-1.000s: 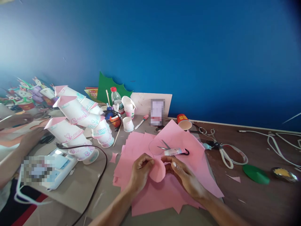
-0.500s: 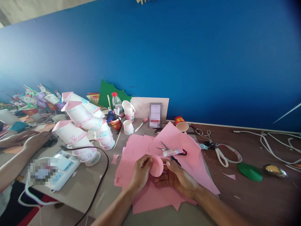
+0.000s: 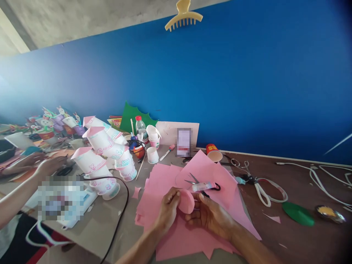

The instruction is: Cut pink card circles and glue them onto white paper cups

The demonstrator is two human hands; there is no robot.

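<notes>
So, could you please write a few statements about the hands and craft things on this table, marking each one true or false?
1. The left hand holds a pink paper disc. True.
2. The scissors lie closed. False: the scissors lie open.
3. The red paper cup lies on its side. True.
4. The shallow green cone rests on the pink sheets. False: the shallow green cone lies on the brown tabletop, apart from the pink sheets.
5. The clear bottle has a red cap. True.

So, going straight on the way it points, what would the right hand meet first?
Probably the pink paper disc held by the left hand, though depth there is unclear.
</notes>
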